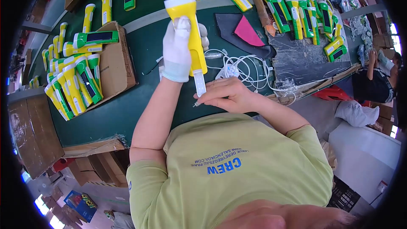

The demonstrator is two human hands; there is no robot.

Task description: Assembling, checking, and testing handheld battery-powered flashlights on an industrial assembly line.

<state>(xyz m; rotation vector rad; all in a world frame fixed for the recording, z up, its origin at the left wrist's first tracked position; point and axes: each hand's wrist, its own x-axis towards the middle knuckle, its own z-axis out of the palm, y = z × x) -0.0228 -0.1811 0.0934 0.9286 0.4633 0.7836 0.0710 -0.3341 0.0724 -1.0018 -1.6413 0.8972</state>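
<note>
Upright over the table, a yellow flashlight [196,44] with a broad white head is gripped by my gloved left hand [177,46], its fingers wrapped round the body. A narrow white strip [199,84] extends from the flashlight's lower end. My bare right hand [231,95] pinches this strip near its tip. Just below those fingertips pokes a small metal-tipped piece [196,104]; its other end is hidden by the hand. White cables [254,70] lie coiled beyond my right hand, beside a white power strip [227,71].
Left on the green table [148,76], a cardboard box [121,65] holds several yellow and green flashlights. More flashlights [296,15] stand in a group at the far right. Black and pink cloth pieces [246,32] lie ahead. Another person [375,76] sits at the right edge.
</note>
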